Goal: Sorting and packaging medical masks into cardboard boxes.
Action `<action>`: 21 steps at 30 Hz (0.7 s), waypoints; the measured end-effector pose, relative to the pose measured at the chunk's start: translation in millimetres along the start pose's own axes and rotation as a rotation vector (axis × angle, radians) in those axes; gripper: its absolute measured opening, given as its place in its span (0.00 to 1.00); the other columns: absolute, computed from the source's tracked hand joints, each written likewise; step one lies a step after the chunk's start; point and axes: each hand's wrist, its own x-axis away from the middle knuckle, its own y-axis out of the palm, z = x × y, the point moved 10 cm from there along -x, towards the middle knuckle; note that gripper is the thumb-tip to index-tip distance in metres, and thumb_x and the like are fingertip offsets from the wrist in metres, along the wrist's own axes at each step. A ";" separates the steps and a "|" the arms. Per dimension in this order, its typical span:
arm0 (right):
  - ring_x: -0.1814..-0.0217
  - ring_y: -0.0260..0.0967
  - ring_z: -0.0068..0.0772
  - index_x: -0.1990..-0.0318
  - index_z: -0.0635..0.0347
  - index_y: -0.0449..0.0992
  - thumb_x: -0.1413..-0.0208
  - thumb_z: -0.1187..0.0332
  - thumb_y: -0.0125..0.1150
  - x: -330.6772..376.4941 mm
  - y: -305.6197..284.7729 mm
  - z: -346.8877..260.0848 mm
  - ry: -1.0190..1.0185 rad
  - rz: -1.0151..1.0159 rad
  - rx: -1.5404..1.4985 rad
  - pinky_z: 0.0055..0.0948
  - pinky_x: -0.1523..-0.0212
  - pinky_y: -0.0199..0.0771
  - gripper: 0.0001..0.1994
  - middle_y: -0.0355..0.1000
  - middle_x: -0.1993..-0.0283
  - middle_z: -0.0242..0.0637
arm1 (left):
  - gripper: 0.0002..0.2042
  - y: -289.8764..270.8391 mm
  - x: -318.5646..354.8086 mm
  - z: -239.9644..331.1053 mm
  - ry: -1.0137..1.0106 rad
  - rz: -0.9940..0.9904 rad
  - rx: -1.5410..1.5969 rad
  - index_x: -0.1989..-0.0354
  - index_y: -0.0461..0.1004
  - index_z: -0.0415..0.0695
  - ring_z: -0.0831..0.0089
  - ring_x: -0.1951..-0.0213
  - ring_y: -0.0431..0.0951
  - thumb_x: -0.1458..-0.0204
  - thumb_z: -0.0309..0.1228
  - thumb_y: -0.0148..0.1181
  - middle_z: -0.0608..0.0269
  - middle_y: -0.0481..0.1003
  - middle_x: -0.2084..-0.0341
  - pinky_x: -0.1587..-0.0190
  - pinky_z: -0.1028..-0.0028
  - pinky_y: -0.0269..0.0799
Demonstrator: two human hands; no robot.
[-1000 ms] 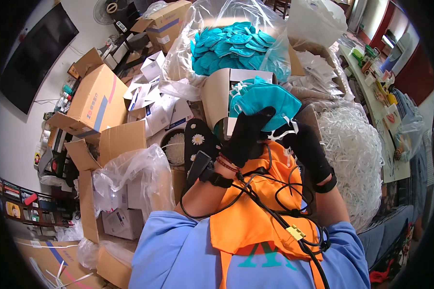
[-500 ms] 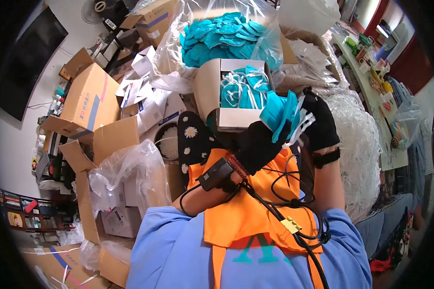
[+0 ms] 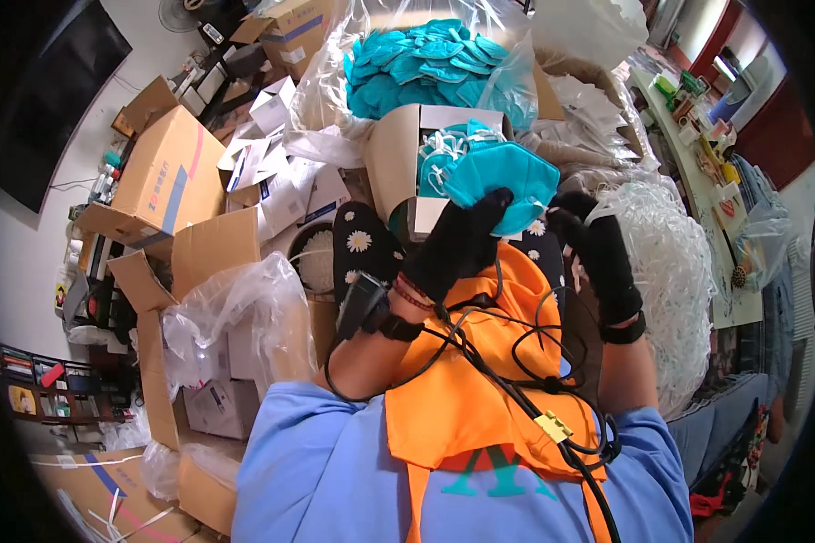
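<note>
My left hand (image 3: 457, 244), in a black glove, grips a teal folded face mask (image 3: 507, 176) by its lower edge; more than one layer shows at its right side. Just right of the mask, my right hand (image 3: 599, 258), also gloved in black, has its fingers drawn together near the mask's edge. A white strap may be in them, but the grip is not clear. Behind the mask stands a small white box (image 3: 430, 213) with its flap folded out to the left. Several teal masks with white straps (image 3: 439, 158) lie inside it, partly hidden by the held one.
Beyond the box, a large clear plastic bag (image 3: 321, 86) holds a heap of teal masks (image 3: 426, 63). White strap material (image 3: 670, 281) piles up at the right. Cartons (image 3: 167, 172) and flat white boxes (image 3: 285, 195) crowd the left. Black cables (image 3: 507, 376) cross my orange apron (image 3: 453, 407).
My left hand has turned the mask so that its broad face shows, moving slightly left over the box. My right hand has shifted down a little, away from the bunched white straps.
</note>
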 end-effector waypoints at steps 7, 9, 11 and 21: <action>0.75 0.64 0.13 0.60 0.59 0.79 0.45 0.61 0.66 -5.9 7.4 61.0 0.092 0.128 -0.361 0.16 0.74 0.59 0.12 0.72 0.72 0.24 | 0.26 13.3 -11.0 7.8 -0.095 -0.089 -0.263 0.48 0.73 0.46 0.54 0.60 0.76 0.59 0.35 0.70 0.54 0.77 0.64 0.58 0.61 0.74; 0.74 0.65 0.13 0.61 0.59 0.79 0.45 0.61 0.66 -7.0 5.7 62.2 0.035 0.209 -0.358 0.16 0.74 0.60 0.11 0.72 0.73 0.24 | 0.22 14.6 -12.6 27.2 0.227 -0.030 -0.254 0.54 0.75 0.42 0.65 0.64 0.77 0.54 0.41 0.71 0.57 0.76 0.66 0.61 0.68 0.74; 0.73 0.66 0.14 0.63 0.60 0.79 0.43 0.62 0.64 -10.1 7.0 56.7 -0.028 0.187 -0.228 0.18 0.73 0.61 0.10 0.73 0.74 0.25 | 0.25 17.0 -3.3 37.4 0.469 0.027 -0.432 0.53 0.74 0.42 0.67 0.59 0.77 0.56 0.41 0.74 0.56 0.76 0.61 0.56 0.69 0.74; 0.72 0.65 0.14 0.65 0.62 0.80 0.40 0.65 0.63 -4.4 11.6 48.8 -0.191 0.244 -0.119 0.22 0.72 0.64 0.09 0.73 0.74 0.26 | 0.35 -5.8 -20.9 20.2 0.068 0.005 0.390 0.38 0.62 0.46 0.61 0.38 0.64 0.57 0.37 0.69 0.57 0.65 0.40 0.37 0.61 0.63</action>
